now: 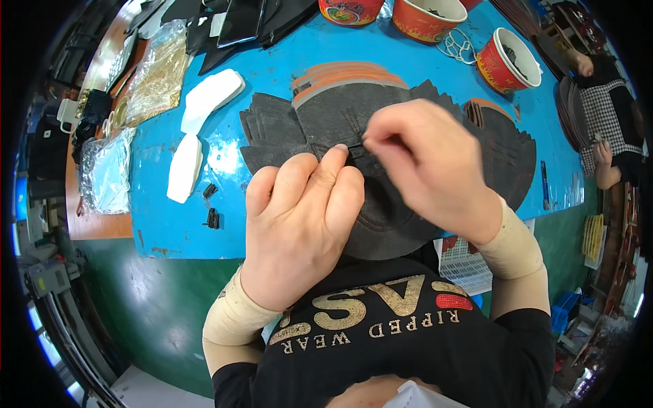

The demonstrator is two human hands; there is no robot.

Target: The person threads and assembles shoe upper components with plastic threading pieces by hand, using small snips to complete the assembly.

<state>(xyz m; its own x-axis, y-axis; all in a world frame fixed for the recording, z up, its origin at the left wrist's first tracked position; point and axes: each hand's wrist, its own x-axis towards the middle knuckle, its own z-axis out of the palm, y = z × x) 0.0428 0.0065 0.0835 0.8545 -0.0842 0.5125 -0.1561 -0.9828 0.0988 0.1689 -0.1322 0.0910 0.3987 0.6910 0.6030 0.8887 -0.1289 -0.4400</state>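
Both of my hands meet over a fanned stack of dark grey leather-like cut pieces (265, 132), some showing orange-brown edges. Between my fingertips runs a thin black cord (355, 145). My left hand (296, 221) is closed, its fingertips at the cord's left end, against the top piece. My right hand (432, 163), slightly blurred, pinches the other end between thumb and forefinger. Under my hands, the top piece has a curved dark part with stitch-like lines (388, 211). The exact hold of the left fingertips is partly hidden.
Two white shaped pieces (211, 98) and small bundles of black strips (213, 217) lie left on the blue tabletop (163, 234). Red paper tubs (500, 64) and a phone (242, 22) stand or lie at the back. A dark pen-like tool (545, 185) is right. Another person (605, 112) is at far right.
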